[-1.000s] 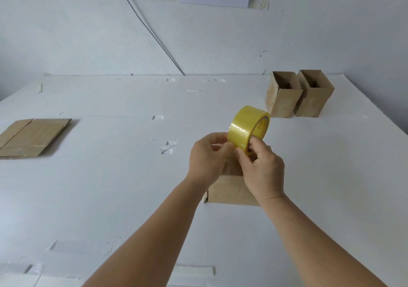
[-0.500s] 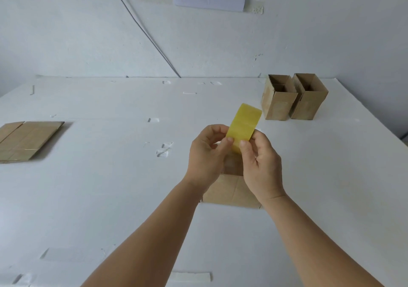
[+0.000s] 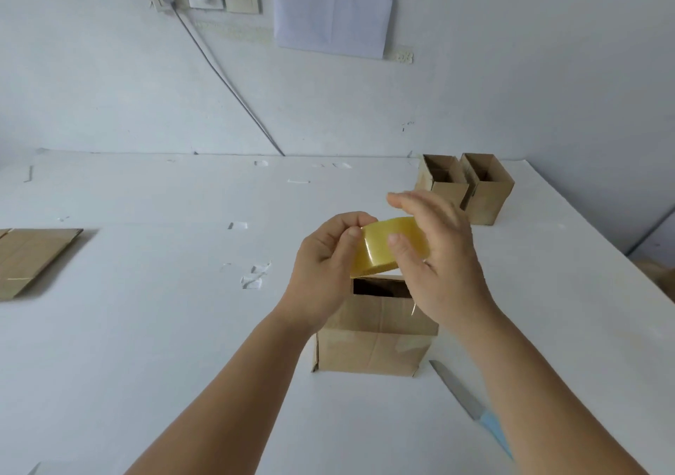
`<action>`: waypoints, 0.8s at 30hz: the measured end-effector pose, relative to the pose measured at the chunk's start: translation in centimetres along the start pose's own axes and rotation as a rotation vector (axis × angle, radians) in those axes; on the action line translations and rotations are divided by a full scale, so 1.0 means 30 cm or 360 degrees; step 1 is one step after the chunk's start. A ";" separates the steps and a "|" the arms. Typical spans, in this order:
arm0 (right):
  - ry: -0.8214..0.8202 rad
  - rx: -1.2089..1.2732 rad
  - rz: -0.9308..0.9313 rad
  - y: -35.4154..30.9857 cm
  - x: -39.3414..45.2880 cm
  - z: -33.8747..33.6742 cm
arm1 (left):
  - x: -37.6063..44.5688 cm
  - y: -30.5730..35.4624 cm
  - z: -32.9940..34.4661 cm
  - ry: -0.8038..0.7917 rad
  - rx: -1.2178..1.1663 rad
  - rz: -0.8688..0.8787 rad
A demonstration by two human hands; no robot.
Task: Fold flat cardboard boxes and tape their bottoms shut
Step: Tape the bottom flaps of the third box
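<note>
The roll of yellow tape (image 3: 387,246) is held in the air between my two hands, above the cardboard box (image 3: 374,332) that stands on the white table (image 3: 146,328). My left hand (image 3: 323,268) grips the roll's left edge, fingers curled, thumb pressed on the outer face. My right hand (image 3: 436,255) lies over the right side of the roll, thumb on the outer face and fingers arched over the top; those fingers are blurred, so I cannot tell how firmly they close. The roll's core and its far rim are hidden behind my hands, and no loose tape end can be made out.

The box sits directly below my hands, touching neither. Its near face shows a glossy vertical strip; a dark gap shows at its upper edge, partly covered by the roll and my right wrist.

A knife (image 3: 471,403) with a light blue handle lies on the table just right of the box, partly hidden by my right forearm. Two open boxes (image 3: 465,188) stand side by side at the far right. Flat cardboard (image 3: 33,259) lies at the left edge, cut off by the frame.
</note>
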State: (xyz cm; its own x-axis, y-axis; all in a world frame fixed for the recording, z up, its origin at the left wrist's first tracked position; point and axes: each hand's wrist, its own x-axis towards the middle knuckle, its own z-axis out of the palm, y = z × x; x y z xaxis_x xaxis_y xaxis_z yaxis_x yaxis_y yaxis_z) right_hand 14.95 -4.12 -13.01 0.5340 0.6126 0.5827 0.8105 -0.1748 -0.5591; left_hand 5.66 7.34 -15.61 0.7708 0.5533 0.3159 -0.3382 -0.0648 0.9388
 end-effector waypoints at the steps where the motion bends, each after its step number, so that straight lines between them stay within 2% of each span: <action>1: -0.0130 0.0037 0.0020 -0.003 0.009 -0.016 | 0.003 0.004 -0.003 -0.0036 0.0005 0.0001; 5: -0.0639 0.0353 0.0402 0.014 0.028 -0.077 | 0.012 0.017 -0.020 -0.0102 0.0019 -0.0038; 7: -0.0748 0.0467 0.0468 0.026 0.030 -0.101 | 0.013 0.024 -0.024 -0.0115 0.0064 -0.0053; 10: -0.0626 0.0564 0.0419 0.012 0.018 -0.107 | 0.008 0.036 -0.027 -0.0094 0.0197 0.0002; 15: -0.0342 0.0370 0.0273 -0.019 -0.004 -0.096 | -0.011 0.056 -0.017 0.0067 0.0358 0.0122; 19: -0.0219 0.0235 0.0142 -0.029 -0.019 -0.083 | -0.028 0.065 0.006 0.0174 0.0431 0.0295; 24: -0.0133 0.0123 0.0033 -0.029 -0.026 -0.072 | -0.034 0.065 0.015 0.0291 0.0466 0.0175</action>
State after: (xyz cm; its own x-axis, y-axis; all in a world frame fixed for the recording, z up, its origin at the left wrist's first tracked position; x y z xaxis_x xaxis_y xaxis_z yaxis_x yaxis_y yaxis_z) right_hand 14.35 -6.10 -11.70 0.5257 0.6724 0.5211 0.7768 -0.1298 -0.6162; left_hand 4.46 6.28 -14.04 0.6201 0.6674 0.4125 -0.2246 -0.3527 0.9084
